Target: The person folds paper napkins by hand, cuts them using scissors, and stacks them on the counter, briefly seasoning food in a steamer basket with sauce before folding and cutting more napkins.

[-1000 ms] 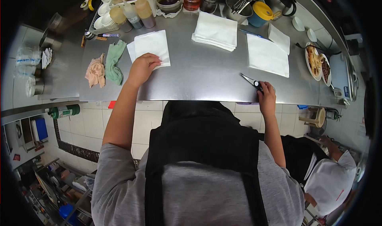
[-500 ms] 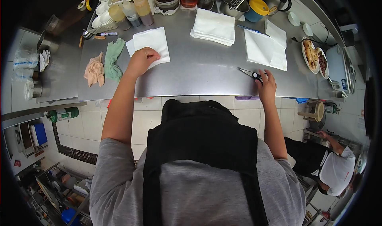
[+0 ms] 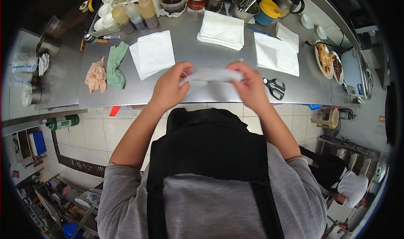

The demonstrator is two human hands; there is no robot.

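Observation:
A white, motion-blurred sheet (image 3: 212,75) is stretched between my two hands above the front of the steel counter (image 3: 143,92). My left hand (image 3: 173,84) pinches its left end, and my right hand (image 3: 249,84) has closed on its right end. Black-handled scissors (image 3: 275,89) lie just right of my right hand. Beyond my left hand lies a pile of white sheets (image 3: 155,53). Another white stack (image 3: 221,30) is further back, and more white sheets (image 3: 275,54) lie to the right, with a blue pen (image 3: 257,31) at their back edge.
Green (image 3: 116,66) and peach cloths (image 3: 97,75) are at the left. Sauce bottles (image 3: 147,12), jars (image 3: 197,0), a metal bowl (image 3: 245,7) and a yellow-lidded container (image 3: 269,10) line the back. Food plates (image 3: 324,59) are at the right. A co-worker (image 3: 351,186) is behind, lower right.
My right hand has left the scissors and moved left. My left hand has come off the left pile toward the middle. Both now hold a white sheet. The co-worker has moved further away.

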